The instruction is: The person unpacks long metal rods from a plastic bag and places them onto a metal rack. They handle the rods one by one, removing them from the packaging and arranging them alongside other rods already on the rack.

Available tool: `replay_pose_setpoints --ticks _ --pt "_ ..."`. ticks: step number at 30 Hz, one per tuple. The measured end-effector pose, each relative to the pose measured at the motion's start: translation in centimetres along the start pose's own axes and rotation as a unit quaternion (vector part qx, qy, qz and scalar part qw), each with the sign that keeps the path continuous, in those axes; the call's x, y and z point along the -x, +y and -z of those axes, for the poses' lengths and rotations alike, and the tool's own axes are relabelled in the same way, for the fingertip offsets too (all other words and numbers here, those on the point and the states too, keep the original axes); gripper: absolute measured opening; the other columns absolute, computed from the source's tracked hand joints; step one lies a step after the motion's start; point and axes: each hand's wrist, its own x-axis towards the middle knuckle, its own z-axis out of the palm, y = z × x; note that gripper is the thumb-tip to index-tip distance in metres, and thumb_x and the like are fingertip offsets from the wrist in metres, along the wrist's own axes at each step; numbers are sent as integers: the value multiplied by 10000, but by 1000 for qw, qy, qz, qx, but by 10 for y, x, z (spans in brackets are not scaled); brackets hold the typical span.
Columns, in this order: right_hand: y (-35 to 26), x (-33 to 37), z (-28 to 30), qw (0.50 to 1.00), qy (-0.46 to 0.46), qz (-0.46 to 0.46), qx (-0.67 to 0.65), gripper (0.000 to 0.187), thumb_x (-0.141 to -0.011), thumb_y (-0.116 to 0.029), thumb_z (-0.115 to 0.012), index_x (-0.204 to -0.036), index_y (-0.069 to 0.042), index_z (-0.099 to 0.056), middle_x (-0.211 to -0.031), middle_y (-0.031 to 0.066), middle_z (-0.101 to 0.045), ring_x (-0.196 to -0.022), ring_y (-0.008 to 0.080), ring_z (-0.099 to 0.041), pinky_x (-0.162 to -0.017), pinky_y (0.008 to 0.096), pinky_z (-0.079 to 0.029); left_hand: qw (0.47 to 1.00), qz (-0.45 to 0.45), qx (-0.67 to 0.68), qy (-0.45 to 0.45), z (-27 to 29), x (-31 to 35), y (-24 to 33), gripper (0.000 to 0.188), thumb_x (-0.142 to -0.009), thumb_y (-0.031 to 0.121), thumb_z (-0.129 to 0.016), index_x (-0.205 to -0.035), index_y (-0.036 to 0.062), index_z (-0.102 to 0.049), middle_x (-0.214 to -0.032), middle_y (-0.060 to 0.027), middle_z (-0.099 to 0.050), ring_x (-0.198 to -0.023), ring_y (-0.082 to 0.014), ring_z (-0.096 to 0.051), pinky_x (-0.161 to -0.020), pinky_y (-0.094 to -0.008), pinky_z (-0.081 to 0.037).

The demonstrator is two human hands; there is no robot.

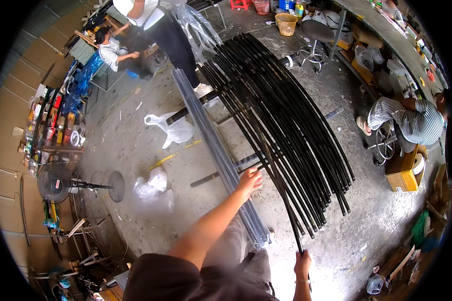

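My right hand is closed round the near end of a long, thin black pole. That pole slants away over a row of similar black poles, which lie side by side across dark support bars. My left hand is above the near part of a long bundle of clear plastic sleeves, left of the poles. Its fingers are curled closed; what they hold, if anything, is too small to name.
Crumpled white plastic bags lie on the floor to the left, near a standing fan. One person stands at the far end; another sits at right beside a cardboard box. A stool stands far right.
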Motion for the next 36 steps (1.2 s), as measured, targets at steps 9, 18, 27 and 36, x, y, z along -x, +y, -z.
replay_pose_setpoints --ticks 9,18,27,36 --pt "-69 -189 -61 985 65 92 133 228 -802 -229 -610 -815 -28 -502 -783 183 -588 -749 386 -563 -637 480 -423 986 152 -17 71 130 29 -49 348 -887 272 -559 -1131 40 -471 -1034 -109 -574 -933 -207 -579 -798 -361 -501" --pt "-90 -230 -75 980 109 100 135 349 -765 -110 -644 -1066 -59 -476 -1005 152 -538 -953 348 -511 -735 465 -424 985 156 -19 70 154 8 -42 298 -901 246 -537 -1109 37 -492 -1036 -104 -575 -938 -195 -577 -804 -351 -497" --pt "-96 -130 -151 972 -44 174 154 493 -723 -221 -700 -1141 -82 -478 -936 122 -571 -903 314 -527 -805 410 -404 983 171 -11 62 149 -15 -42 271 -905 224 -528 -1106 44 -499 -1010 -83 -583 -916 -178 -578 -783 -333 -495" --pt "-97 -99 -194 997 -49 29 47 351 -871 -378 -485 -784 -45 -556 -677 205 -583 -660 408 -559 -596 476 -417 984 161 -19 73 157 -16 -40 281 -906 237 -528 -1103 39 -497 -1003 -95 -589 -905 -186 -583 -779 -339 -499"
